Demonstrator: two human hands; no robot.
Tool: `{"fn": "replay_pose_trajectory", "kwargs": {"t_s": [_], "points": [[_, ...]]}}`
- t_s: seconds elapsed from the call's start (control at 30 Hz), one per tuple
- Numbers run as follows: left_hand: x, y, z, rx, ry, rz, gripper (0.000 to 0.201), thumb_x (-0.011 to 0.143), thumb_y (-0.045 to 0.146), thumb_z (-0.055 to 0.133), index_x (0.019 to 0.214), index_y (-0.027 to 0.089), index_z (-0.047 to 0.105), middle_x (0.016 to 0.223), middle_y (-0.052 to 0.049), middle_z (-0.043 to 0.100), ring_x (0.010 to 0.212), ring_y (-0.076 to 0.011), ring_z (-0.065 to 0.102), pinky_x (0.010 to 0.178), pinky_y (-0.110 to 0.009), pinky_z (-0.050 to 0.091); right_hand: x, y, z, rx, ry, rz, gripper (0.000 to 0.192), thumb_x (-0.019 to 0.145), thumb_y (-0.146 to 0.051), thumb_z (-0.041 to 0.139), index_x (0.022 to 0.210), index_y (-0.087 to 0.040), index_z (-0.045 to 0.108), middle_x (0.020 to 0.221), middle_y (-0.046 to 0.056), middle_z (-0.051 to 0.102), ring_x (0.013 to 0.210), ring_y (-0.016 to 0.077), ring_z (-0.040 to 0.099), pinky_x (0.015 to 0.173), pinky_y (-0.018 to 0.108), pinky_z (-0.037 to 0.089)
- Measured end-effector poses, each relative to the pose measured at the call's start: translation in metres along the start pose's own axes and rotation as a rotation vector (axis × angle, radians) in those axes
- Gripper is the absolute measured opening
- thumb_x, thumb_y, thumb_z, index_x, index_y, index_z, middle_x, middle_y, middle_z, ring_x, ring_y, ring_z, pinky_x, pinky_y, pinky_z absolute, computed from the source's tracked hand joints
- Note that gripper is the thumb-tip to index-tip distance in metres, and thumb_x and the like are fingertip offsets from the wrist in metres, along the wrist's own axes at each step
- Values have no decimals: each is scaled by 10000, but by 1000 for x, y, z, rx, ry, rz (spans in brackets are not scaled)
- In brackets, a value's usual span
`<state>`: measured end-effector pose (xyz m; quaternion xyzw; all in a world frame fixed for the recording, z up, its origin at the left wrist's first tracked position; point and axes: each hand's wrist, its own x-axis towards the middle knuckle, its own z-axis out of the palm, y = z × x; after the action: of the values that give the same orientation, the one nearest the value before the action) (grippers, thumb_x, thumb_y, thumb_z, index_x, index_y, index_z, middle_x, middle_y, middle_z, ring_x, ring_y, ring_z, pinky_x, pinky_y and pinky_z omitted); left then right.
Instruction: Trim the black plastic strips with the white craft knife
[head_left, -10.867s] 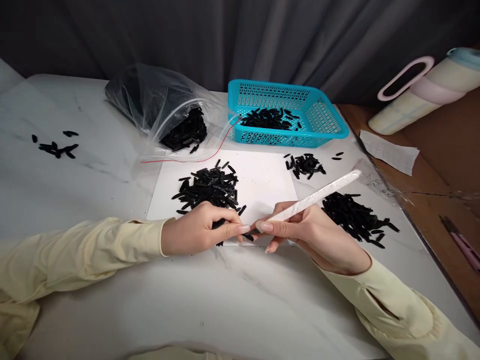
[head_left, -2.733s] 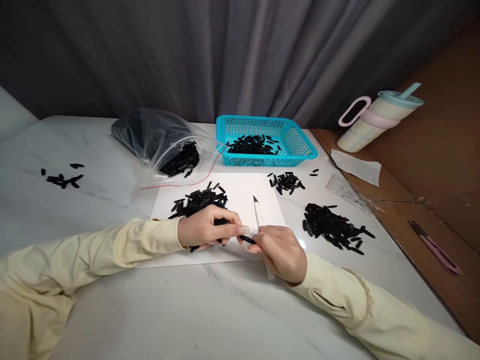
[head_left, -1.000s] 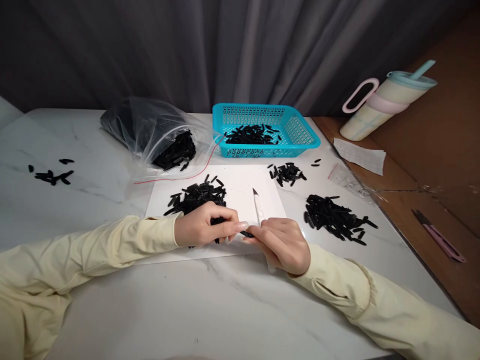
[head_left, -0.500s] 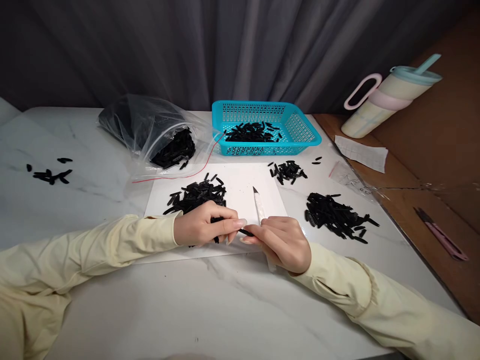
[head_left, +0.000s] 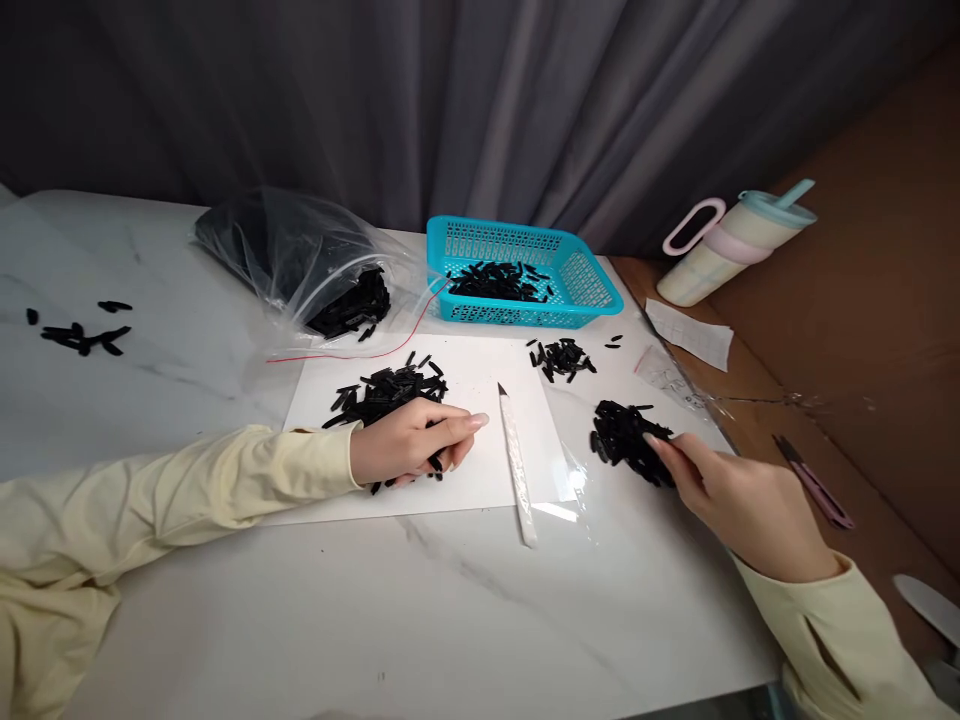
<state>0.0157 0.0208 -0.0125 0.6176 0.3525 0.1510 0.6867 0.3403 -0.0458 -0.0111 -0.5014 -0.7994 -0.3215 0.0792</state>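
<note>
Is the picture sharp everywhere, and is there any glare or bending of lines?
Head view: the right hand is slightly motion-blurred at the black pile; the left hand looks sharp. Light glints on the clear plastic bag and the film beside the white knife. The marble table's edge slants, and the tumbler leans from wide-lens distortion.

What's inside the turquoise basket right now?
The turquoise perforated plastic basket holds a loose heap of small black plastic pieces toward its front-left. Its near wall hides the floor just behind it.
</note>
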Motion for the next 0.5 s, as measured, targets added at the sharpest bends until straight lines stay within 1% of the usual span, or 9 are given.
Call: {"fn": "replay_pose_trajectory", "kwargs": {"t_s": [0.07, 0.1, 0.17, 0.23, 0.27, 0.33, 0.4, 0.5], "points": [[2, -2, 0, -59, 5, 4, 422, 874, 462, 419, 616, 137, 496, 498, 56, 397, 317, -18, 284, 217, -103, 260, -8, 4, 2, -91, -41, 8, 503, 941, -430, 348, 517, -176, 443, 318, -35, 314, 285, 78, 258, 374, 240, 114], [3, -3, 0, -85, 5, 7, 412, 877, 455, 417, 631, 137, 506, 485, 60, 386, 314, -21, 276, 213, -107, 262, -7, 1, 1, -105, -47, 15, 509, 937, -451, 349, 517, -178, 445, 316, -33, 320, 283, 79, 270, 373, 237, 122], [5, -4, -1, -119, 6, 16, 394, 882, 435, 411, 647, 136, 514, 465, 66, 371, 304, -23, 260, 208, -110, 257, 5, -11, -5, -75, -21, 44, 507, 937, -451, 359, 518, -177, 438, 323, -38, 333, 285, 77, 296, 375, 230, 144], [6, -4, -2, -126, 6, 27, 383, 887, 423, 400, 661, 137, 514, 451, 71, 366, 295, -23, 250, 207, -110, 249, 26, -33, -14, 83, 31, 45, 484, 943, -438, 368, 552, -168, 460, 358, -45, 383, 305, 72, 357, 386, 223, 174], [7, -5, -2, -123, 6, 33, 379, 888, 425, 395, 673, 138, 516, 445, 73, 363, 292, -23, 248, 208, -110, 246, 38, -47, -19, 187, 23, 19, 483, 951, -434, 352, 566, -166, 468, 380, -44, 409, 317, 71, 383, 393, 228, 182], [7, -6, -2, -107, 6, 46, 368, 888, 438, 390, 716, 142, 523, 444, 79, 358, 293, -26, 245, 211, -110, 248, 58, -76, -26, 358, -39, -75, 506, 962, -449, 301, 576, -166, 464, 414, -35, 449, 339, 76, 412, 412, 238, 208], [6, -7, -1, -88, 11, 61, 348, 883, 455, 394, 781, 150, 529, 469, 81, 374, 304, -29, 256, 216, -112, 260, 73, -103, -28, 470, -79, -151, 530, 974, -452, 225, 613, -163, 484, 423, -28, 471, 337, 87, 418, 416, 254, 199], [5, -8, 0, -49, 22, 82, 326, 876, 467, 404, 859, 164, 523, 524, 79, 397, 317, -30, 291, 224, -114, 265, 84, -131, -23, 548, -128, -180, 553, 978, -452, 153, 677, -152, 508, 440, -11, 506, 340, 106, 432, 407, 272, 170]]}}
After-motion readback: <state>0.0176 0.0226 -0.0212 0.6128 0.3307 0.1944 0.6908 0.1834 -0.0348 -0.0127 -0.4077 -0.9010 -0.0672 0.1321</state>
